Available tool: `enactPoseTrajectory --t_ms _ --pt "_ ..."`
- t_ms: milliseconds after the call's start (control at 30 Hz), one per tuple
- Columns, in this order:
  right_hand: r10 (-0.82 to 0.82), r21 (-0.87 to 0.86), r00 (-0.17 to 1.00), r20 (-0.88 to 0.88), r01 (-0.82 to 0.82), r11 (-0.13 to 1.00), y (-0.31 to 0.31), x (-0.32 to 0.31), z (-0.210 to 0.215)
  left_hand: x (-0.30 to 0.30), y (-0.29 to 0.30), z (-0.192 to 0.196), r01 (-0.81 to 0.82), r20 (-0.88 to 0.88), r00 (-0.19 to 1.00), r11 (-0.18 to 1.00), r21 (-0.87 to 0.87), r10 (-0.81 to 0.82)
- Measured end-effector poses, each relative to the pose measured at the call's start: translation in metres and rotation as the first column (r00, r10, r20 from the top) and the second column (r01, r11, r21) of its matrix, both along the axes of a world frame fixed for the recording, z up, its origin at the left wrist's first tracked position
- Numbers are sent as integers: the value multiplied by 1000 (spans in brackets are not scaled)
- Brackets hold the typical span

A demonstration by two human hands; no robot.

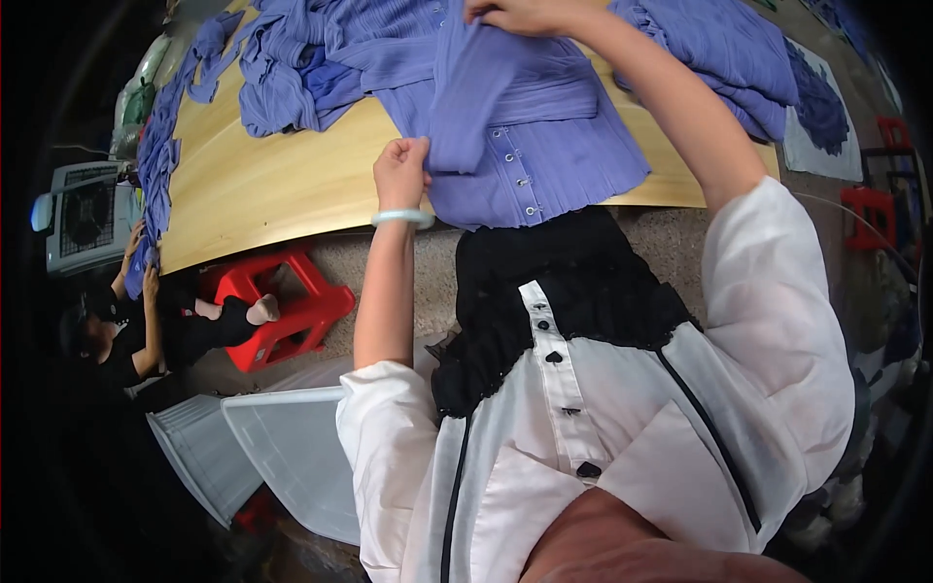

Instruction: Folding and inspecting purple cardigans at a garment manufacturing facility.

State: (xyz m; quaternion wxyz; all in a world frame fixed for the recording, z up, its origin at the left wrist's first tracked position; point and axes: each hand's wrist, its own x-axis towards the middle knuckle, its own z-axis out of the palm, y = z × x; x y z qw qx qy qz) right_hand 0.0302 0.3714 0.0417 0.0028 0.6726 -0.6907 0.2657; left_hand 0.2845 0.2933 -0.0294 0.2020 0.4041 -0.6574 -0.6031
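A ribbed blue-purple cardigan (pixel 573 165) lies at the near edge of the wooden table (pixel 262 185), its hem reaching the edge. A row of small ring-like fastenings runs down its front. One sleeve (pixel 457 117) is folded down across the body of the garment. My left hand (pixel 400 170), a pale bangle (pixel 401 218) on its wrist, is closed in a pinch at the cuff end of this sleeve. Farther up, my right hand (pixel 515 17) is bent over the upper part of the sleeve, fingers closed on the cloth; the fingertips are partly hidden.
More blue-purple garments lie in a heap (pixel 292 78) at left and a folded stack (pixel 719 58) at right. A co-worker (pixel 126 330) handles cloth at the table's left edge. Red stools (pixel 282 311), a pale plastic bin (pixel 292 447) and a fan (pixel 86 214) stand around.
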Motion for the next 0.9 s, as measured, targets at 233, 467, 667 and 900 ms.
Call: enactPoseTrajectory --t_ms 233,467,667,900 --pt "-206 -200 957 -205 165 966 -9 -3 -55 -7 18 -18 -7 9 999 470 -882 32" --pt "-140 128 955 -263 179 976 16 31 -110 -22 17 -42 497 500 863 288 -819 -69" --pt "3 128 1000 -26 1 992 101 40 -57 33 43 -13 418 334 896 304 -856 -293" --pt "-40 475 986 -161 113 872 187 53 -44 68 57 -41 622 584 782 209 -755 -217"
